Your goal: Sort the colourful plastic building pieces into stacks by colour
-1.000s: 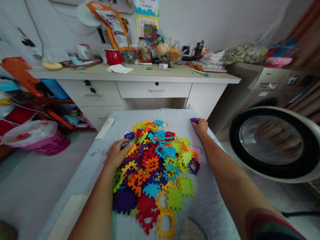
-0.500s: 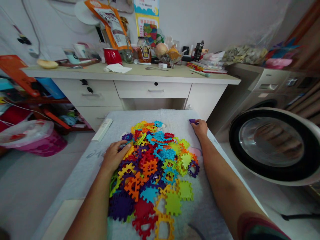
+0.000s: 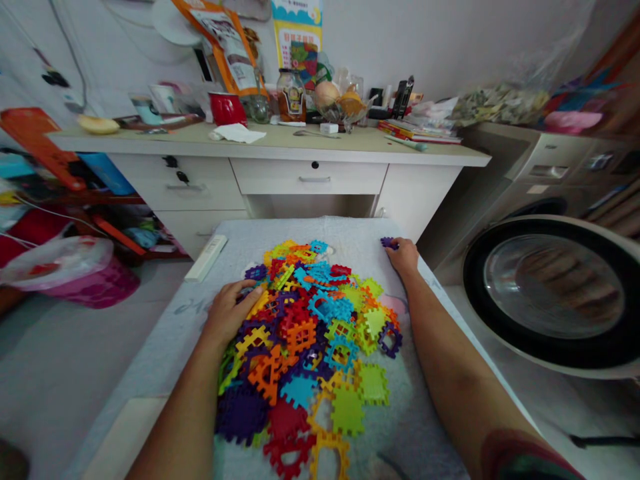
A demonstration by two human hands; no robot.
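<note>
A heap of flat plastic interlocking tiles in purple, red, orange, yellow, green and blue covers the middle of the cloth-covered table. My left hand rests against the heap's left side, thumb and fingers apart, touching tiles there; its fingertips are partly lost among the pieces. At the table's far right, away from the heap, my right hand pinches a purple interlocking tile close to the cloth. Whether that tile touches the cloth I cannot tell.
A long white box lies at the table's far left. Behind stands a white desk with a red pot, a jar and a fruit bowl. A washing machine with its door open stands right; a pink bin is left.
The view has shifted slightly. Both hands stay practically where they were, the right with the purple tile, the left at the heap.
</note>
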